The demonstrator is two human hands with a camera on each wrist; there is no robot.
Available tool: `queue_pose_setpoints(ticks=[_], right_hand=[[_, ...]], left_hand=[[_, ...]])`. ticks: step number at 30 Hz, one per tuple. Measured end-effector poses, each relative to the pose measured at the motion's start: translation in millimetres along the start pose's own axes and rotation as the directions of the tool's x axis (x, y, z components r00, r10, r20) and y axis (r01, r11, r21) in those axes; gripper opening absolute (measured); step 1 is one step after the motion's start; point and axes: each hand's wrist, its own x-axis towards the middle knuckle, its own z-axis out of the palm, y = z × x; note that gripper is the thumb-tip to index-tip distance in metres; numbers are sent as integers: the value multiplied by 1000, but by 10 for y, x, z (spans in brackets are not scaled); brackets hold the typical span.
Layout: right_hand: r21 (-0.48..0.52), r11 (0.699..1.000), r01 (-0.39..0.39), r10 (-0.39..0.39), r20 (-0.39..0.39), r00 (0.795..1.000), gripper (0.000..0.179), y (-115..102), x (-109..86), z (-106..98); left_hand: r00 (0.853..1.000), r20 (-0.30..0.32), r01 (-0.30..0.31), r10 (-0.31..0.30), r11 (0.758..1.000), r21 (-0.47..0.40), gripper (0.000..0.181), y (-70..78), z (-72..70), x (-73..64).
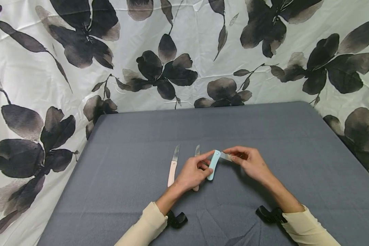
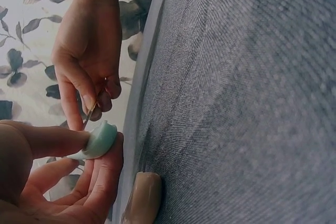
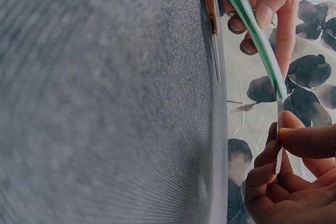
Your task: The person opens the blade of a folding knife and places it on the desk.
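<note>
A folding knife with a light blue handle (image 1: 214,165) is held above the table between both hands. My left hand (image 1: 190,174) grips the handle between thumb and fingers. The right hand (image 1: 254,164) pinches the blade (image 3: 279,156), which stands out at an angle from the handle. In the right wrist view the slot along the handle shows green. Just left of my left hand lies a folding knife with a pale pink handle (image 1: 172,172), its blade out. A second pale-handled knife (image 1: 197,150) lies partly hidden under the left hand, blade also out.
Grey cloth (image 1: 135,136) covers the table, with creases near the front edge. A white curtain with dark flowers (image 1: 163,75) hangs behind and along the sides. Black straps (image 1: 177,220) sit at both wrists, below the cream sleeves (image 1: 144,225).
</note>
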Motion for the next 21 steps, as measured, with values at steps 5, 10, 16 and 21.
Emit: queue_pose_setpoints(ticks=[5,10,16,21], right_hand=[[-8,1000,6,-6,6,1000,22,13,-2,-12],[-26,999,25,-24,25,999,23,28,-3,-31],[-42,998,45,-43,45,998,24,45,-4,-48],[-54,996,64,-61,56,997,25,54,2,-69]], left_hand=[[1000,16,9,-9,1000,11,62,-13,-4,-13],[1000,28,4,-4,999,32,61,-31,-4,-15],[999,43,6,-8,999,52,60,-48,-2,-19],[999,49,6,-10,998,68,59,-49,-4,-10]])
